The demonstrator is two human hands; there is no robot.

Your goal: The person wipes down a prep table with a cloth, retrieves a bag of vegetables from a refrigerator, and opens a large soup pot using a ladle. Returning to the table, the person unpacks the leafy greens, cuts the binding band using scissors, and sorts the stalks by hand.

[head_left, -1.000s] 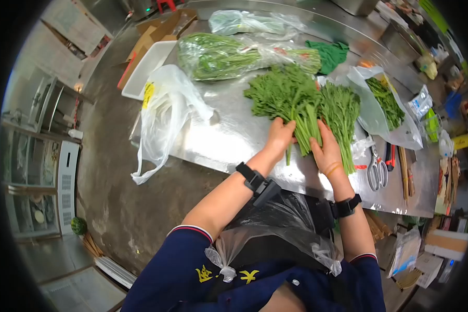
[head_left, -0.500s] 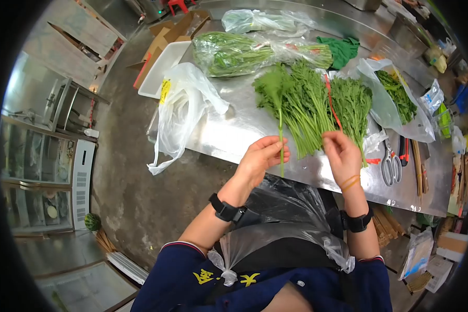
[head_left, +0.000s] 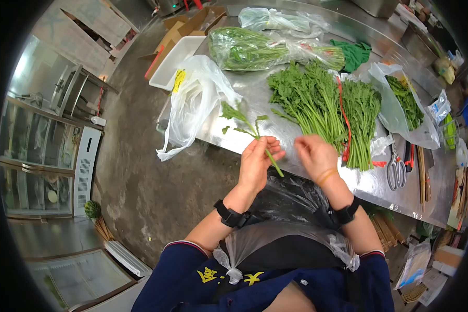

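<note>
Stalk: my single green leafy stalk (head_left: 263,142), over the near edge of the silver metal counter (head_left: 233,136)
Long axis: slanted, leaves far and left, bare stem end near and right
Left hand (head_left: 254,164): closed on the stem, pinching between thumb and fingers
Right hand (head_left: 320,158): fingers curled, apart from the stalk; blurred, so I cannot tell how far open or whether it holds anything
Beyond my right hand: leafy green bunches (head_left: 317,106), red strip (head_left: 342,104) between
</note>
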